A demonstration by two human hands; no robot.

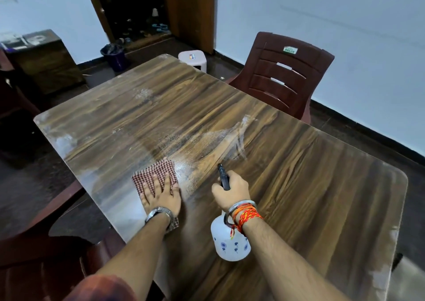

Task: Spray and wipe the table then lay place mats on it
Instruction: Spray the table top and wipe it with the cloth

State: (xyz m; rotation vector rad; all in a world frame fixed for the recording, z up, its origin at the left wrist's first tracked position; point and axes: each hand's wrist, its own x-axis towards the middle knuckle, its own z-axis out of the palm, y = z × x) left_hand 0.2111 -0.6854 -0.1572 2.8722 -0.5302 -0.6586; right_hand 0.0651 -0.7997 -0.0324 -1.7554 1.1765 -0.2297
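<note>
A wood-grain table point(299, 162) fills the view, with wet streaks and white smears across its middle and left side. My left hand point(161, 195) lies flat, fingers spread, pressing a red-and-white checked cloth point(156, 174) onto the table near its left front edge. My right hand point(232, 190) grips the black spray head of a white spray bottle point(230, 241) with blue flower prints, held above the table, nozzle pointing away toward the table's middle. No place mats are in view.
A dark red plastic chair point(282, 75) stands at the table's far right side, another chair point(34, 254) at the near left. A white stool point(192, 59), a blue bin point(115, 54) and a wooden cabinet point(46, 64) sit beyond the far end.
</note>
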